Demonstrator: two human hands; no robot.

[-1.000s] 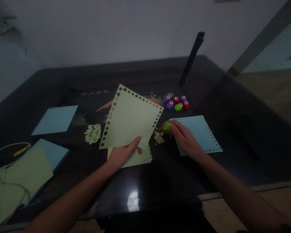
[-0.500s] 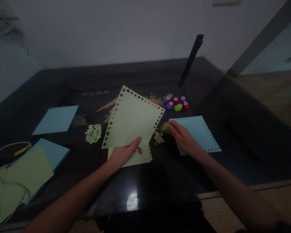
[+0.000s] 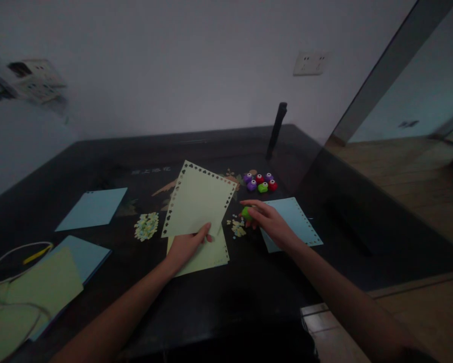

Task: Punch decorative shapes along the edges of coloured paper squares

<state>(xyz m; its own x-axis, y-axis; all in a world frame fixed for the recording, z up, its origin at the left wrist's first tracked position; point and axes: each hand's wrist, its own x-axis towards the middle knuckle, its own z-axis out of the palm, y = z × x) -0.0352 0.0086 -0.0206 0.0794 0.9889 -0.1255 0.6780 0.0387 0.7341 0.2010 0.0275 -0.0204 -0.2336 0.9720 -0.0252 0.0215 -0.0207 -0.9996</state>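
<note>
The punched green sheet (image 3: 198,201) is held up off the counter (image 3: 249,282), tilted with its long axis running from the lower left corner up toward the far right, its edges lined with small cut-out shapes. The left hand (image 3: 186,244) pinches it at the near bottom edge, thumb on top, so the sheet rises away from that hand toward the wall. Just to its right — past the sheet's lower right corner — the right hand (image 3: 269,224) lies low on the counter, fingers closed over a small green punch (image 3: 246,212) at its fingertips; this hand is the nearer one to the punch, and the sheet's right edge lies close to it. Under the left hand another green sheet (image 3: 207,254) lies flat. Paper scraps (image 3: 237,228) lie between the two hands, a larger heap of scraps (image 3: 146,225) to the left. The right wrist rests on a blue punched sheet (image 3: 296,219), with a cluster of coloured punches (image 3: 260,182) beyond.
</note>
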